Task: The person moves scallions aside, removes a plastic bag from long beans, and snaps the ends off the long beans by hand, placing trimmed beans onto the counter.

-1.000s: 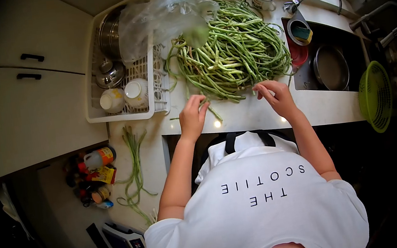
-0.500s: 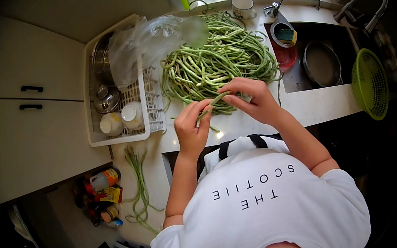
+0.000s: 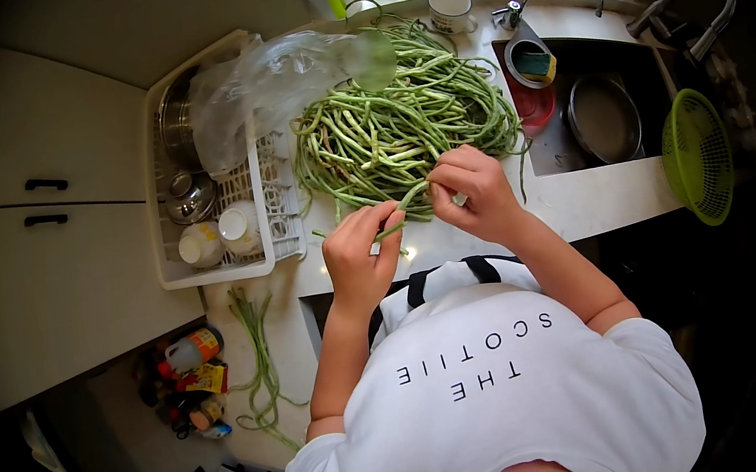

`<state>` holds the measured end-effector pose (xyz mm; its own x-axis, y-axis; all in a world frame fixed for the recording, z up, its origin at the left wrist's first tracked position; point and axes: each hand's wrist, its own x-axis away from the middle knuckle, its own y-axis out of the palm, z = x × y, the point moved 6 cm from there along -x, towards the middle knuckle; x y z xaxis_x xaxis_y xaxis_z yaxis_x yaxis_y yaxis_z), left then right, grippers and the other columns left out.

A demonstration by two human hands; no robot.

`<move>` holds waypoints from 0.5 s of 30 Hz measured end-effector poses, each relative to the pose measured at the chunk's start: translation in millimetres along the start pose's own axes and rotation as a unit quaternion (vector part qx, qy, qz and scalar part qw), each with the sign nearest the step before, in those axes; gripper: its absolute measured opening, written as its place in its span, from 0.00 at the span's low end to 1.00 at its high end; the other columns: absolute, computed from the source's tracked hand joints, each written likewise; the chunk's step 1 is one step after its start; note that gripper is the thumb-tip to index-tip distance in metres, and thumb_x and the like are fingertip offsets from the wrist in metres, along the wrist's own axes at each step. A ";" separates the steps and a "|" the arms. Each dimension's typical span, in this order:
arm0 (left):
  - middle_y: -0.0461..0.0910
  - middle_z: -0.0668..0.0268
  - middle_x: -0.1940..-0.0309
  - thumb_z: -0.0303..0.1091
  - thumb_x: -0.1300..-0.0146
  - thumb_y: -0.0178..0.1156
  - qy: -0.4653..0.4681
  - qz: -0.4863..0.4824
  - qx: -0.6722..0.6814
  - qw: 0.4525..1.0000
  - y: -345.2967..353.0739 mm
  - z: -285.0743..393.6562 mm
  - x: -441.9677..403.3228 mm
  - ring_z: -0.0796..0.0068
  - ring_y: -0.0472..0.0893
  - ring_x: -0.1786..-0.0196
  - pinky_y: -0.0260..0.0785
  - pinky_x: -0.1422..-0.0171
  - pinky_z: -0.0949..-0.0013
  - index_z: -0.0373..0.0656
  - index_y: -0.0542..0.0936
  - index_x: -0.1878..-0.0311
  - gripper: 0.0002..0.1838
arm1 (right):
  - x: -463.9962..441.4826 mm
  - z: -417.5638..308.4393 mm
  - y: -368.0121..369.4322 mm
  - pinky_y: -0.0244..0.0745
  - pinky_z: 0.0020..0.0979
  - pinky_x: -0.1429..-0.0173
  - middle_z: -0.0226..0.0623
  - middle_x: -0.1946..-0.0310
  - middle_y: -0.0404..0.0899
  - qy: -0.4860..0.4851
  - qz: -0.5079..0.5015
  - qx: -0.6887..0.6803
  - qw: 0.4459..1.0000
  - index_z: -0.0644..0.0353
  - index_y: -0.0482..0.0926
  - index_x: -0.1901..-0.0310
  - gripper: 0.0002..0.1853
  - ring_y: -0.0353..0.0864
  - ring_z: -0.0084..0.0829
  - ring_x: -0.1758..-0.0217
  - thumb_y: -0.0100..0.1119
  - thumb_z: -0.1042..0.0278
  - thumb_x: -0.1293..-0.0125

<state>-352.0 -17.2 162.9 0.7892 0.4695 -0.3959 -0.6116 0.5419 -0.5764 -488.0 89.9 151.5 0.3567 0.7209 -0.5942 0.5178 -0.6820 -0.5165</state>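
Observation:
A big heap of long green beans [image 3: 401, 118] lies on the white counter in front of me. At its near edge, one long bean [image 3: 413, 196] is stretched between my two hands. My left hand [image 3: 357, 253] pinches it between thumb and fingers, and short bean pieces stick out around those fingertips. My right hand [image 3: 475, 193] is closed on the other end of the bean, thumb against fingers. A smaller bunch of long beans [image 3: 261, 366] lies apart on the counter at my left.
A white dish rack [image 3: 216, 274] with bowls and metal pots stands left of the heap, a clear plastic bag [image 3: 267, 83] over it. To the right are a sink [image 3: 558, 150] with a pan [image 3: 604, 120], a green colander [image 3: 698, 157] and a tap [image 3: 510, 16]. An enamel mug [image 3: 450, 11] stands behind.
My left hand has moved slightly left and down, and my right hand's fingers have curled in closer around the bean's end. The whole view has shifted a little.

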 end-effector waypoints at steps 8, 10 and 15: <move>0.81 0.60 0.74 0.27 0.36 0.64 -0.015 -0.029 0.047 0.998 10.1 -2.2 2.2 0.73 0.80 0.73 0.68 0.70 0.72 0.33 0.82 0.57 0.08 | 28.3 35.7 25.9 0.62 0.24 0.67 0.31 0.77 0.71 0.343 0.010 -0.430 0.835 0.65 0.75 0.70 0.05 0.66 0.19 0.73 0.56 0.75 0.37; 0.81 0.61 0.74 0.28 0.35 0.63 -0.036 -0.028 0.057 0.997 11.9 -2.4 1.7 0.74 0.79 0.74 0.68 0.71 0.72 0.33 0.82 0.57 0.08 | 20.9 31.2 16.5 0.64 0.25 0.66 0.31 0.77 0.72 0.302 0.023 -0.343 0.889 0.64 0.76 0.71 0.04 0.68 0.21 0.74 0.57 0.76 0.39; 0.82 0.57 0.70 0.27 0.39 0.63 -0.107 -0.047 0.077 0.990 14.7 -5.1 -1.0 0.58 0.82 0.70 0.71 0.66 0.62 0.37 0.82 0.58 0.07 | -3.8 -0.4 -20.9 0.70 0.36 0.60 0.30 0.75 0.76 -0.044 0.085 0.108 0.990 0.57 0.78 0.72 0.07 0.77 0.34 0.73 0.66 0.76 0.55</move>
<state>-361.5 -13.2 151.2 0.8231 0.5403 -0.1749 -0.5502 0.6824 -0.4813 -499.9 101.4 164.8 0.3512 0.5863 -0.7300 0.2746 -0.8099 -0.5184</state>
